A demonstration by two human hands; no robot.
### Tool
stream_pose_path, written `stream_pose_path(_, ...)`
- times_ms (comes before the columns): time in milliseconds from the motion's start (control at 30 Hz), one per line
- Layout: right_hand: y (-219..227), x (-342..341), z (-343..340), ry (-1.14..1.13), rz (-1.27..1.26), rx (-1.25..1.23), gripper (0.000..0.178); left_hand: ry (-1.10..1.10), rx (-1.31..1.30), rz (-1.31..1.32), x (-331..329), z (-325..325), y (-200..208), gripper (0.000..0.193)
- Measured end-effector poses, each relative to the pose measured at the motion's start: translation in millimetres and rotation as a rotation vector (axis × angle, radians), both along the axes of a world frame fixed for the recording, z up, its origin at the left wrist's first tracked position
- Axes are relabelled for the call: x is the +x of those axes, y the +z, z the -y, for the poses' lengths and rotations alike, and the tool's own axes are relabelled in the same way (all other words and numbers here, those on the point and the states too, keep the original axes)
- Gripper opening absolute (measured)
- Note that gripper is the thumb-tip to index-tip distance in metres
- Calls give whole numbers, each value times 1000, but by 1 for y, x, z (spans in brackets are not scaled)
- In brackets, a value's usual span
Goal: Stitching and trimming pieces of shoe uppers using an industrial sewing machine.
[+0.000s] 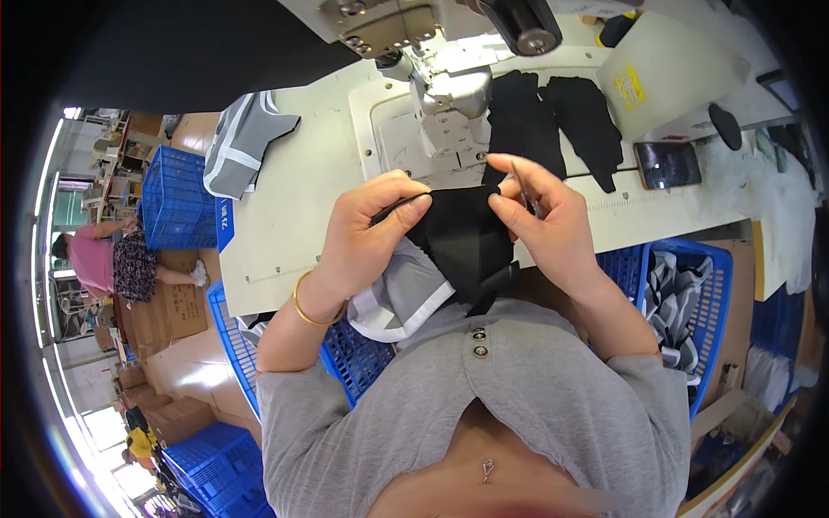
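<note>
Between my two hands a black fabric piece (469, 237) is stretched by its upper edge, in front of the sewing machine (451, 93). My left hand (356, 231) pinches its left corner between thumb and fingers. At the right corner, thumb and fingertips of my right hand (557, 226) close on the same edge. A small dark metal tool, which looks like thread snips (529, 194), is tucked in the right fingers. Below the black cloth hangs a grey fabric piece with white edging (399, 295), partly hidden by my left hand; I cannot tell whether the two are joined.
Flat black pieces (524, 121) lie right of the needle area, near a dark phone (667, 165). Another grey-white piece (240, 142) rests on the table's left. Blue baskets (719, 298) flank me, the right one filled with cut pieces. A person (95, 261) is at the far left.
</note>
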State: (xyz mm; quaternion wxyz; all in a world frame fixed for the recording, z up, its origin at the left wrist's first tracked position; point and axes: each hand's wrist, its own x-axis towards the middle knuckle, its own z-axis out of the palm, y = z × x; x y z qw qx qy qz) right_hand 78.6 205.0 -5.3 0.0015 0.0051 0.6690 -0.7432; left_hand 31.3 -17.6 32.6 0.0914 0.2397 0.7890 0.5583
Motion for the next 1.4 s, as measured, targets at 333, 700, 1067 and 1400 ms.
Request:
stream_pose_path(333, 11, -25, 14, 90, -283, 416, 8, -247, -462, -155, -73, 7, 53, 15)
stream_pose_path(700, 12, -42, 34, 33, -21, -307, 10, -663, -104, 11, -120, 34, 66, 45)
stream_pose_path(1067, 9, -48, 42, -52, 31, -354, 9, -349, -32, 269, -143, 29, 49, 38)
stream_pose_path(1400, 9, -45, 47, -36, 40, -445, 13, -77, -204, -123, -146, 31, 59, 34)
